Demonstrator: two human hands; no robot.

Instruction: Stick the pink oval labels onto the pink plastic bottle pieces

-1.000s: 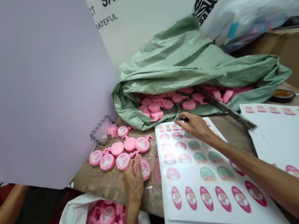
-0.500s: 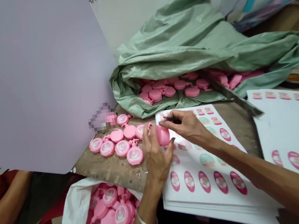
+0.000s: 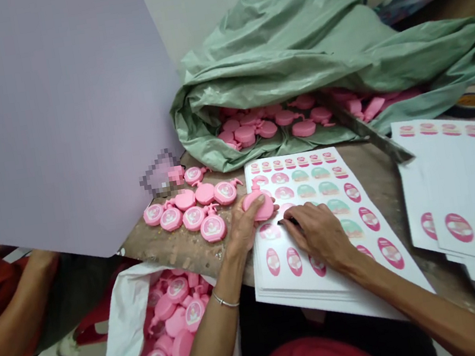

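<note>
My left hand (image 3: 241,223) is closed around a pink, round toy pump bottle (image 3: 260,205), its plain face up and its nozzle pointing away from me. The bottle is just above the left part of a sticker sheet (image 3: 327,289) with pink and green printed labels. On that sheet rests my right hand (image 3: 321,235), fingers pinched on a thin black tool (image 3: 287,222) whose tip is near a pink label (image 3: 269,232); its exact kind is hidden. Several pink bottles with round labels (image 3: 213,228) lie left of my left hand.
A green sack (image 3: 274,70) at the back holds many pink bottles. A long flat metal blade (image 3: 375,135) leans from its mouth. More sheets (image 3: 467,177) lie right, near a tape roll (image 3: 473,103). A white sack (image 3: 118,323) of bottles stands front left; another person's arm (image 3: 15,309) shows beyond.
My right hand has moved from the bottle down onto the sticker sheet with the black tool. My left hand still holds the bottle, now with its nozzle showing. The view has tilted down slightly.
</note>
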